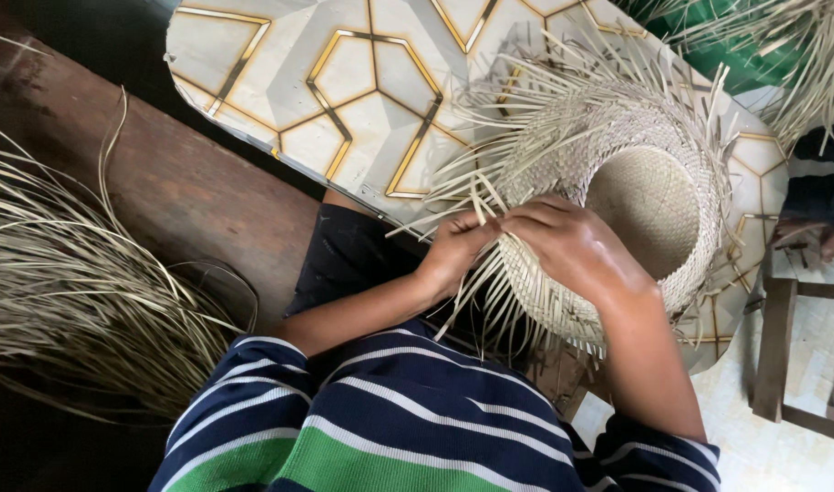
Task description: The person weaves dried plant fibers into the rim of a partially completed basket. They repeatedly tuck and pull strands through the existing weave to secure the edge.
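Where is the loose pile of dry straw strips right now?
In the head view, the loose pile of pale dry straw strips lies at far left on the dark wooden bench, left of the left hand and the half-woven straw hat.

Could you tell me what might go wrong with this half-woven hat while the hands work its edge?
The left hand and right hand pinch thin strips at the woven hat rim; one could snap or slip loose. The many free strip ends fan out unsecured and might tangle. The hat overhangs the patterned board, so it could slide off.
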